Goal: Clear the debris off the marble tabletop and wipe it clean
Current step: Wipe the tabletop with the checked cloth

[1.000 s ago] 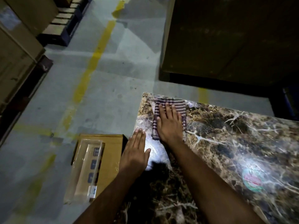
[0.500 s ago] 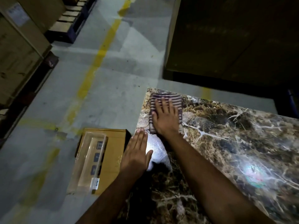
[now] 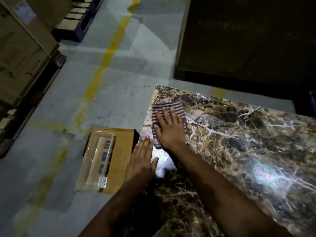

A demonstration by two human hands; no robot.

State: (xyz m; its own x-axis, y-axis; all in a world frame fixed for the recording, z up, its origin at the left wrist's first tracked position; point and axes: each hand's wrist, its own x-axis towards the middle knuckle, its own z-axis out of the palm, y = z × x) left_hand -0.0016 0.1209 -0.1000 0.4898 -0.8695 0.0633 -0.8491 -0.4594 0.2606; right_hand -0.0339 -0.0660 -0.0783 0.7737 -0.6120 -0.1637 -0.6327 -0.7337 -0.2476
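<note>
Grey concrete floor (image 3: 71, 93) with a worn yellow line (image 3: 104, 59) runs past stacked cardboard boxes (image 3: 20, 48) on the left and a large dark crate (image 3: 248, 35) beyond the table. Brown marble tabletop (image 3: 239, 142), veined white and glossy, fills the lower right, with a bright glare near its left edge and a blurred round sticker (image 3: 262, 173). On its far left corner lies a folded striped cloth (image 3: 171, 107), dark and pale bands; the right hand (image 3: 168, 129) presses flat on it, fingers spread and straight. The left hand (image 3: 141, 164) rests flat at the table's left edge, fingers straight and together. Beside the table on the floor sits a cardboard box (image 3: 119, 154) bearing a clear plastic package (image 3: 97, 161).
</note>
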